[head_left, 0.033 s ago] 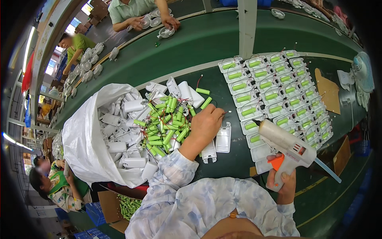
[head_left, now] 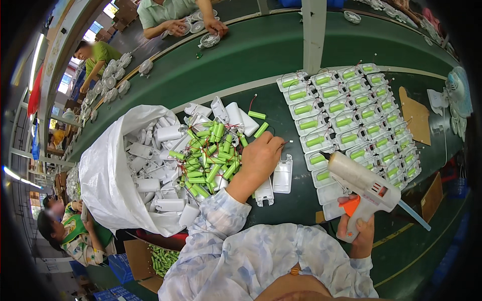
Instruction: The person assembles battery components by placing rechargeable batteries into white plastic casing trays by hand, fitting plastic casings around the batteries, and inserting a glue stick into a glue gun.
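Note:
My left hand (head_left: 261, 159) is closed at the right edge of a heap of green batteries (head_left: 213, 155) with red and black wires. A thin wire with a small white plug (head_left: 290, 141) pokes out by its fingertips; what the fingers grip is hidden. Two white plastic shells (head_left: 282, 175) lie beside that wrist. In my right hand (head_left: 360, 232) is a white hot glue gun (head_left: 364, 181) with an orange trigger, its dark nozzle over the near end of rows of white shells (head_left: 329, 194). Most of those shells hold a green battery; the nearest ones hold none.
A white woven sack (head_left: 108, 170) of white casings stands at the left. Below it, a cardboard box (head_left: 136, 258) holds more batteries. A small fan (head_left: 458, 93) and a cardboard piece (head_left: 414, 115) are at the right. Across the green belt (head_left: 241, 52), people handle round fan parts.
My hands stay almost in place, with the glue gun still over the shells. Across the belt at the left, one round fan part has turned its face this way.

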### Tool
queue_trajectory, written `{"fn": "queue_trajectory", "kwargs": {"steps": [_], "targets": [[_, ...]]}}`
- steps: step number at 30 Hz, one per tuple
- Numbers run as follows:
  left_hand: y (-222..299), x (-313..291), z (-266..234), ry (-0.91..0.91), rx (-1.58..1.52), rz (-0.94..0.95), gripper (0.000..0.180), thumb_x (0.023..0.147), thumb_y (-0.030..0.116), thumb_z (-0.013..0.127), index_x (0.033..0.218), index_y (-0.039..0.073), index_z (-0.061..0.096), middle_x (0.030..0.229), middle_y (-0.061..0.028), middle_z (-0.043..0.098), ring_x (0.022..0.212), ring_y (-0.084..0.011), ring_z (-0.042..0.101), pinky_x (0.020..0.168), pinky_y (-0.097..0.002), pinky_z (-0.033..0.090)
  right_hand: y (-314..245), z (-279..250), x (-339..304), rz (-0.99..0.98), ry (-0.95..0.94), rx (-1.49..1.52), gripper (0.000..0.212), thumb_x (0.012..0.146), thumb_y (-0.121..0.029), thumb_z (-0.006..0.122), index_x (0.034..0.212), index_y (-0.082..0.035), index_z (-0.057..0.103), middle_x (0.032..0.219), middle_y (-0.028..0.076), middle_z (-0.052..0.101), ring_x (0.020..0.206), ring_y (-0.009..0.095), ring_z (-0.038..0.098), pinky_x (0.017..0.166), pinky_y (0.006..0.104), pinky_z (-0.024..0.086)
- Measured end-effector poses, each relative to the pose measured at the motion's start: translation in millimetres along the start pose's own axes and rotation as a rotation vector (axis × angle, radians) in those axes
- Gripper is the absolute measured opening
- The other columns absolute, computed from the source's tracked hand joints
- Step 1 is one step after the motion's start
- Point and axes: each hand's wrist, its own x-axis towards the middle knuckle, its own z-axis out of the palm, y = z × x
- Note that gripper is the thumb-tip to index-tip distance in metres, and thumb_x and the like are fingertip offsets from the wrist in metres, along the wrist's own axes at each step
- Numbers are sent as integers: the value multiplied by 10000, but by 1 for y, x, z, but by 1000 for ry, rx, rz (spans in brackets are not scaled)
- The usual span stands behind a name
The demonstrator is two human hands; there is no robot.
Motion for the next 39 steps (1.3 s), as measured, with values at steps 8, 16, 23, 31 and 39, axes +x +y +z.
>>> {"fn": "queue_trajectory", "kwargs": {"steps": [8,16,23,31,39], "targets": [[-1,1,-9,115,-109,18,122,812,25,696,918,83,685,824,-80,625,679,-276,632,572,-374,504,-4,3,8,15,13,31,702,812,-289,710,1333,65,402,1255,325,562,491,266,610,419,347,518],[15,5,-40,259,-193,96,114,822,-10,689,924,36,668,830,-112,635,671,-275,634,562,-352,495,0,9,-4,-1,39,11,720,775,-274,697,1337,75,414,1277,326,561,542,267,640,483,336,543],[55,-16,-67,153,-320,232,157,789,-40,697,927,22,657,826,-106,649,721,-286,638,616,-361,503,3,10,-26,-21,75,-36,754,785,-303,697,1363,78,398,1284,322,560,523,253,617,462,329,524],[71,-73,-49,-124,-407,410,200,769,-20,704,939,49,624,850,-106,654,743,-295,636,642,-389,494,-15,8,-43,-14,143,-167,645,855,-325,649,1322,75,455,1195,248,631,539,147,551,477,269,450],[53,-72,-22,-145,-177,380,213,787,-6,688,973,66,613,917,-86,673,885,-270,660,764,-395,460,-45,4,-75,104,219,-436,559,881,-280,643,1310,44,491,1159,190,641,563,128,556,524,254,454]]}}
